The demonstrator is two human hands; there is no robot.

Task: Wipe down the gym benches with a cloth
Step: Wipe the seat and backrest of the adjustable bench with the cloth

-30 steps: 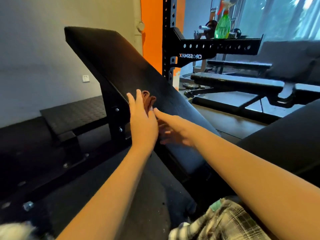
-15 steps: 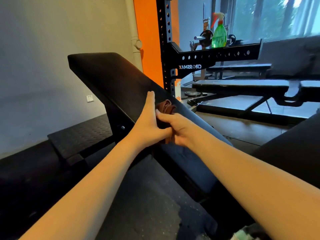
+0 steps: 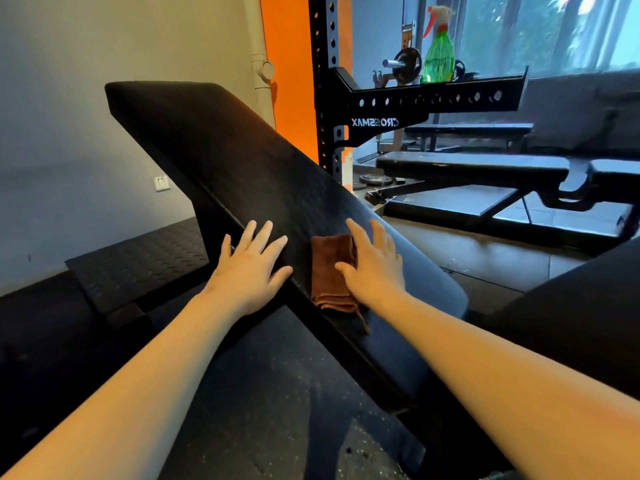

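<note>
I read bench (image 3: 214,143) as black, fine dimpled grain over pad, bluish sheen toward its lower right edge. Cloth (image 3: 332,268) on it reddish brown, plain. Past bench's top corner I see wall (image 3: 104,46) pale grey-white, socket (image 3: 161,182) white, pipe (image 3: 261,67) white, column (image 3: 291,64) bright orange. Rack (image 3: 433,102) black, row of round holes, white lettering. Spray bottle (image 3: 439,57) translucent green, reddish trigger. Mat (image 3: 138,258) left of bench black, raised diamond tread pattern. Floor (image 3: 277,410) black, pale speckles.
</note>
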